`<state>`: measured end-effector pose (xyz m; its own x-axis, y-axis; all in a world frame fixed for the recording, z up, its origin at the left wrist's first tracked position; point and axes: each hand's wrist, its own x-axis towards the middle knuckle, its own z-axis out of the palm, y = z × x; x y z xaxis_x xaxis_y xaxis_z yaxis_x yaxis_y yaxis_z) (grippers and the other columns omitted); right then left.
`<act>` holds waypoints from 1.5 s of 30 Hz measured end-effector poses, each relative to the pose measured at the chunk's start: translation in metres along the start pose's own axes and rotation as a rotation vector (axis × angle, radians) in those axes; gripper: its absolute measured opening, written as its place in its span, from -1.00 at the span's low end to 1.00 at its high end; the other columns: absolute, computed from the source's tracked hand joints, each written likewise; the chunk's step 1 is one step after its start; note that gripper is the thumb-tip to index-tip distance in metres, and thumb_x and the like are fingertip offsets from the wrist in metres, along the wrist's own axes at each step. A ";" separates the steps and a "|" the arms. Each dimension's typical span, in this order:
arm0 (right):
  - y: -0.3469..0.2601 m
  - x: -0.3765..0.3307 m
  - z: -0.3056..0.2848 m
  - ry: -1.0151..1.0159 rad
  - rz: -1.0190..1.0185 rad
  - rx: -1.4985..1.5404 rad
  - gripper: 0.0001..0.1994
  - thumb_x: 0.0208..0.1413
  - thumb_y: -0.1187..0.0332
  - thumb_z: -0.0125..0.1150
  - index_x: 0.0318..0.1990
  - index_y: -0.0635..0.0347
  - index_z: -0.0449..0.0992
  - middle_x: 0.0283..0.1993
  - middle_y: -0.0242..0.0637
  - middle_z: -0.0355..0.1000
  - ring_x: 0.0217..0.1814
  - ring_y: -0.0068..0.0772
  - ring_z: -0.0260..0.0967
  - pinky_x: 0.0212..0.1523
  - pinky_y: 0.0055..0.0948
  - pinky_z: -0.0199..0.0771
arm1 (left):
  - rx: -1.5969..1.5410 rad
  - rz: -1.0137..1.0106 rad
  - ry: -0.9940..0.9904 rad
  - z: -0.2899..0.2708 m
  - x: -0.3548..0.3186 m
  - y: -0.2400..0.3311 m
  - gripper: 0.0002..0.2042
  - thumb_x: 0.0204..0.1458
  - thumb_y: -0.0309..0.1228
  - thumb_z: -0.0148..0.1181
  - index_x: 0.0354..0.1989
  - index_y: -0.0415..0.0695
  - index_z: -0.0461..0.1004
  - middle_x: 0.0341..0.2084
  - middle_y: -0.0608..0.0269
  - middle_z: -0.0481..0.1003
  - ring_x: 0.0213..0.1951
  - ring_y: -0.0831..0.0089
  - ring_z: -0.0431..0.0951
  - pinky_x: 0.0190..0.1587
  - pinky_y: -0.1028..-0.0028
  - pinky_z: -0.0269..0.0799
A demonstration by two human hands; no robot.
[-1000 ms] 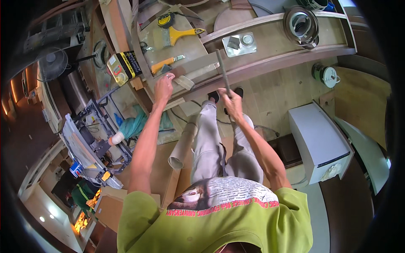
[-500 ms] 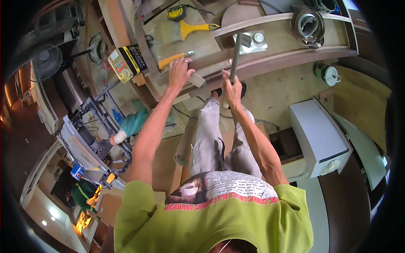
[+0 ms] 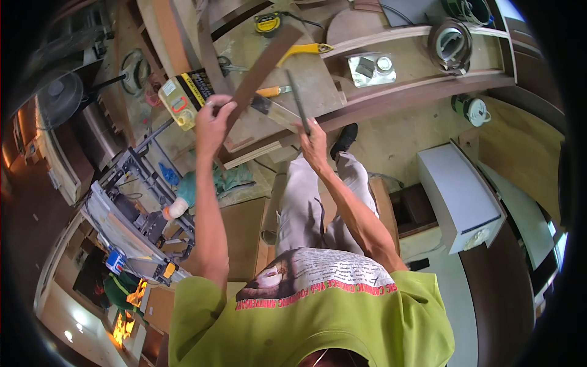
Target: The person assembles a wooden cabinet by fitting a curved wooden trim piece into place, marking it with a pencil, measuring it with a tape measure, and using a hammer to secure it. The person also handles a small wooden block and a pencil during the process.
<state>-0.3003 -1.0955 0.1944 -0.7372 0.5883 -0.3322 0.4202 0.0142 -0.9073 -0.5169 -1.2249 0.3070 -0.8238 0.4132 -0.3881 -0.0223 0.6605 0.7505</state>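
My left hand (image 3: 212, 122) is closed on the lower end of a long dark brown strip (image 3: 264, 68), which slants up to the right over the workbench. Held upright in my closed right hand (image 3: 313, 145) is a slim dark grey flat bar (image 3: 296, 95), which looks like a file. Beside that hand lies a pale-shafted tool (image 3: 278, 114) with a dark blunt end; I cannot tell if my fingers touch it. An orange utility knife (image 3: 272, 92) lies partly behind the strip. The strip also covers part of a yellow-handled brush (image 3: 309, 49).
A yellow tape measure (image 3: 268, 24) and scissors (image 3: 231, 67) lie on the bench. A yellow-and-black tin (image 3: 183, 101) stands left. To the right are a silver can (image 3: 373, 69) and a brown banding roll (image 3: 450, 48). A pale cabinet (image 3: 458, 189) stands nearer me.
My left hand has left the bench edge, moved left and nearer me, and now holds the brown strip. My right hand has shifted left and nearer me with the grey bar, which now tilts left.
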 end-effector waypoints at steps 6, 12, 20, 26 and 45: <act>-0.026 0.113 -0.004 -0.032 -0.278 -0.177 -0.80 0.25 0.39 0.12 -0.03 0.12 0.58 -0.20 -0.13 0.48 -0.21 -0.14 0.48 -0.18 -0.21 0.41 | -0.254 -0.189 -0.081 -0.033 -0.028 -0.020 -0.90 0.17 -0.47 0.20 -0.23 -0.23 0.51 -0.40 0.46 0.46 -0.35 0.71 0.41 -0.25 0.61 0.36; -0.031 0.120 -0.078 0.072 -0.124 -0.018 -0.74 0.32 0.31 0.09 0.10 0.01 0.56 -0.09 -0.37 0.51 -0.22 -0.48 0.47 -0.21 -0.52 0.45 | -0.186 -0.153 -0.167 0.001 -0.038 -0.043 -0.88 0.14 -0.46 0.22 -0.21 -0.24 0.53 -0.39 0.41 0.50 -0.33 0.67 0.44 -0.24 0.60 0.37; 0.023 0.058 -0.138 0.156 0.358 0.468 -0.59 0.29 0.25 0.15 0.22 0.21 0.43 -0.16 -0.34 0.50 -0.35 -0.61 0.49 -0.37 -0.62 0.41 | -0.051 -0.108 -0.473 0.122 -0.011 -0.058 -0.82 0.10 -0.36 0.23 -0.21 -0.21 0.56 -0.52 0.29 0.49 -0.43 0.52 0.43 -0.29 0.46 0.38; 0.053 0.070 -0.138 0.232 0.385 0.455 -0.56 0.20 0.24 0.27 0.16 0.29 0.45 -0.20 -0.33 0.49 -0.39 -0.61 0.48 -0.40 -0.62 0.39 | 0.087 -0.092 -0.547 0.138 0.015 -0.065 -0.81 0.09 -0.34 0.23 -0.21 -0.19 0.57 -0.49 0.29 0.51 -0.41 0.54 0.44 -0.31 0.47 0.37; 0.051 0.106 -0.120 0.241 0.353 0.569 -0.66 0.19 0.31 0.24 0.04 0.34 0.52 -0.36 -0.32 0.52 -0.48 -0.58 0.49 -0.50 -0.63 0.41 | 0.394 0.530 0.008 0.197 0.007 -0.036 -0.68 0.02 -0.35 0.32 -0.02 -0.05 0.54 -0.11 0.15 0.50 -0.02 0.12 0.48 0.04 0.24 0.41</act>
<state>-0.2941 -0.9351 0.1440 -0.4427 0.6433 -0.6246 0.2222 -0.5962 -0.7715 -0.4104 -1.1225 0.1716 -0.6704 0.7418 -0.0153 0.5950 0.5498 0.5862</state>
